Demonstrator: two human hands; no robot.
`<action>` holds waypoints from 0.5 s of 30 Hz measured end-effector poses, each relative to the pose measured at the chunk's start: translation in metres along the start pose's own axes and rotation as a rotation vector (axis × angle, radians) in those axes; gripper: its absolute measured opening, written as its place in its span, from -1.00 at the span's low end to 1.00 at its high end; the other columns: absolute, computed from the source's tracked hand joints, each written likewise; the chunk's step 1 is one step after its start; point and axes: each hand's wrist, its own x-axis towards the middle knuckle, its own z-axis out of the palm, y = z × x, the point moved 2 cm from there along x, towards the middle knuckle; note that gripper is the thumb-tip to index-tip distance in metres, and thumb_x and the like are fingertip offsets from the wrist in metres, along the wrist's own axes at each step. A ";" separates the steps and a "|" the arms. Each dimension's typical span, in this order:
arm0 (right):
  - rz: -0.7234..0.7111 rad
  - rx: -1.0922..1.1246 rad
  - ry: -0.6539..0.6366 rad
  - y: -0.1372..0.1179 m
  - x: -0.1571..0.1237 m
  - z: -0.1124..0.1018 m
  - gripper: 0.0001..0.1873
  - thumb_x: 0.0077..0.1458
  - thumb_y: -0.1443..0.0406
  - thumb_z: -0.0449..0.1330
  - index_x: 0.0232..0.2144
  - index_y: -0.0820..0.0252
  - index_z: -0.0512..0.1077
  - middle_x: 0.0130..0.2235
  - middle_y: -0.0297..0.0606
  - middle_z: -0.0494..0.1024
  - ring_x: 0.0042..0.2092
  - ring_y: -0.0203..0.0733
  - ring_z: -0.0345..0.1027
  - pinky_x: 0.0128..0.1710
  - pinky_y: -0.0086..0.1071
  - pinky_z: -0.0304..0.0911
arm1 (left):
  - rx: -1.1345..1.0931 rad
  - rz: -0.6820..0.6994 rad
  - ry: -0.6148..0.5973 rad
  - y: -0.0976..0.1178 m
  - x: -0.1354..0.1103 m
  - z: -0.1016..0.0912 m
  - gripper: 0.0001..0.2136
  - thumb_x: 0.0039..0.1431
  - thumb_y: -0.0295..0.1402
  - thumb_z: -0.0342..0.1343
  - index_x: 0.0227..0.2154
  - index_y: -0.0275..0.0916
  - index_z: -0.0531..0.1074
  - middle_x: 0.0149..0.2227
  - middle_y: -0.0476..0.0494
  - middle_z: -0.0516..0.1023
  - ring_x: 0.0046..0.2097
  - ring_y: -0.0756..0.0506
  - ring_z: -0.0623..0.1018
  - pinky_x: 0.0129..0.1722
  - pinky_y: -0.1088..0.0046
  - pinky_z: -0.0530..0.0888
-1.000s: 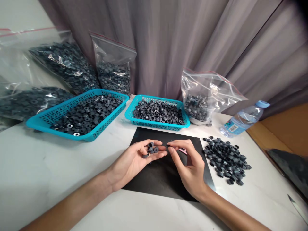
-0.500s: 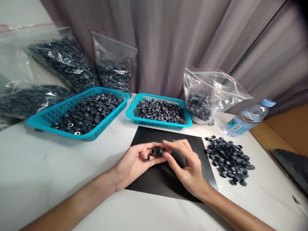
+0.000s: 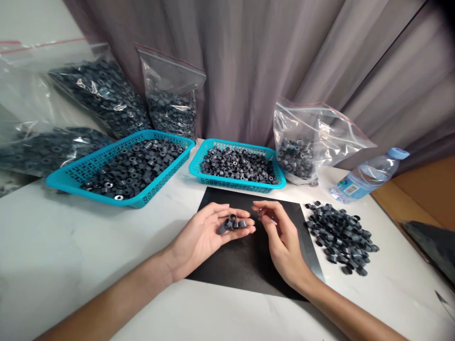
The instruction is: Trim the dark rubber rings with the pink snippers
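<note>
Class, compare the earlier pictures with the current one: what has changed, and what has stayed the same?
The right hand, which was at the small dark rings half a second ago, has drawn away rightward, leaving a gap. The rings have shifted in the open left hand. Whether the right hand holds anything is unclear. The blue baskets, loose pile and bottle stayed put.

A few short, hollow, dark-grey rings (image 3: 234, 224) lie in a loose cluster across the upturned fingers of the left hand (image 3: 202, 237), one showing its round opening, another on its side towards the fingertips, another tilted nearest the palm.
</note>
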 end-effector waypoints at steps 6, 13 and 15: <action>-0.110 -0.204 -0.277 -0.008 0.002 0.011 -0.71 0.21 0.31 0.16 -0.01 0.09 0.33 -0.06 -0.20 0.46 -0.04 -0.09 0.33 0.00 -0.16 0.32 | 0.078 0.124 0.122 0.016 0.002 -0.007 -0.83 0.22 -0.37 0.12 -0.33 -0.37 0.56 -0.23 -0.21 0.57 -0.30 -0.01 0.54 -0.37 0.60 0.52; -0.343 -0.484 -0.506 -0.016 -0.006 0.025 -0.57 0.29 0.23 0.11 0.17 0.15 0.22 0.10 -0.06 0.37 0.07 0.02 0.26 0.05 -0.08 0.31 | 0.120 0.096 0.072 0.023 0.003 -0.012 -0.75 0.27 -0.32 0.04 -0.36 -0.38 0.53 -0.36 -0.19 0.52 -0.44 0.05 0.45 -0.54 0.67 0.42; -0.370 -0.521 -0.503 -0.013 -0.006 0.027 -0.66 0.32 0.25 0.07 0.11 0.15 0.28 0.03 -0.09 0.42 0.01 0.00 0.29 0.00 -0.11 0.33 | 0.116 0.072 0.031 0.021 0.003 -0.011 -0.76 0.27 -0.34 0.04 -0.39 -0.38 0.52 -0.41 -0.13 0.47 -0.51 0.10 0.38 -0.64 0.71 0.32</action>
